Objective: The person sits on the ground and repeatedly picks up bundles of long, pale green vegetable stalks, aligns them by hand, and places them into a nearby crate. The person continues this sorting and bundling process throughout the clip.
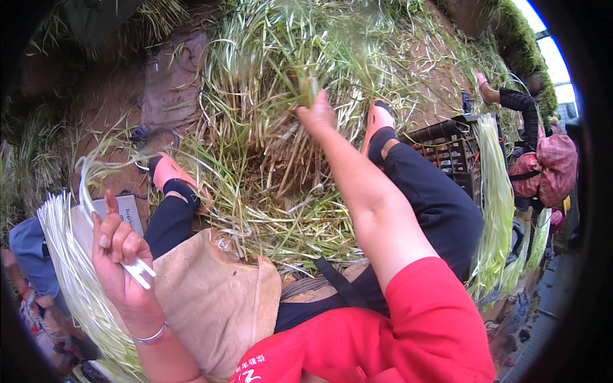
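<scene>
My left hand [122, 246] is raised at the left with a bracelet on its wrist. Its fingers curl around pale peeled stems [139, 273], whose cut white ends poke out below; their thin green leaf ends trail up and away, blurred. My right hand [318, 115] reaches forward over a heap of long leafy stalks [249, 72], closed around some green stalks [304, 88] at its near side. Brown root ends [287, 167] of the heap face me, just below this hand. Beside my left hand hangs a thick bundle of pale stripped stems [72, 258].
A tan cloth [210, 297] covers my lap. Loose leaf scraps [287, 225] litter the ground between my legs. On the right, pale green stems [493, 206] hang beside a black plastic crate [445, 143]. Other people sit close by at the right [550, 163] and left [33, 258].
</scene>
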`<state>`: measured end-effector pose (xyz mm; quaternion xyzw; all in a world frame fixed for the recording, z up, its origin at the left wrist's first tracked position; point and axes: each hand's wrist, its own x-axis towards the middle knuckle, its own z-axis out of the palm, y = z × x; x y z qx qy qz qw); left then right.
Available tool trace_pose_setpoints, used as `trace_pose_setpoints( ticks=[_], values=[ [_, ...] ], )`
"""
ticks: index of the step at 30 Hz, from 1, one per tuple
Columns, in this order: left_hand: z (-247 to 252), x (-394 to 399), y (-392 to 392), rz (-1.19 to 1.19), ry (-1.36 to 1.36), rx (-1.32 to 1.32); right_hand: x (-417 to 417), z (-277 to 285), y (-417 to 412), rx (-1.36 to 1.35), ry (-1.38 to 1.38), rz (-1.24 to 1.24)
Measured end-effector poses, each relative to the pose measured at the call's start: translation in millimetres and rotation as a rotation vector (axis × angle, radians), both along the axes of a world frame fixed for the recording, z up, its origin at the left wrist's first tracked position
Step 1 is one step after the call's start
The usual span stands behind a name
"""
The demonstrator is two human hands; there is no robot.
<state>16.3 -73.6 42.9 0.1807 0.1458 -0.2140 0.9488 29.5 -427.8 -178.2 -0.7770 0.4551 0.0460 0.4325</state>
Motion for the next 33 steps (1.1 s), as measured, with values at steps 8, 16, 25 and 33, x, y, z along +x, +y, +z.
trace_pose_setpoints(
  ticks=[8,16,25,33],
  values=[
    [-11.4,-28.0,-3.4,-0.114,0.074,-0.121,-165.2,-11.5,-7.2,0.241,-0.515,-0.408],
    [-11.9,-30.2,3.4,-0.199,-0.08,-0.105,-238.5,141.3,20.7,0.582,-0.834,-0.633],
    [-5.8,-29.6,4.6,-0.152,-0.34,0.167,-269.8,318.4,-24.0,0.352,-1.071,0.023],
    [-14.4,-17.0,19.0,-0.087,-0.272,0.16,-196.9,91.7,192.8,0.075,0.076,1.2]
  ],
)
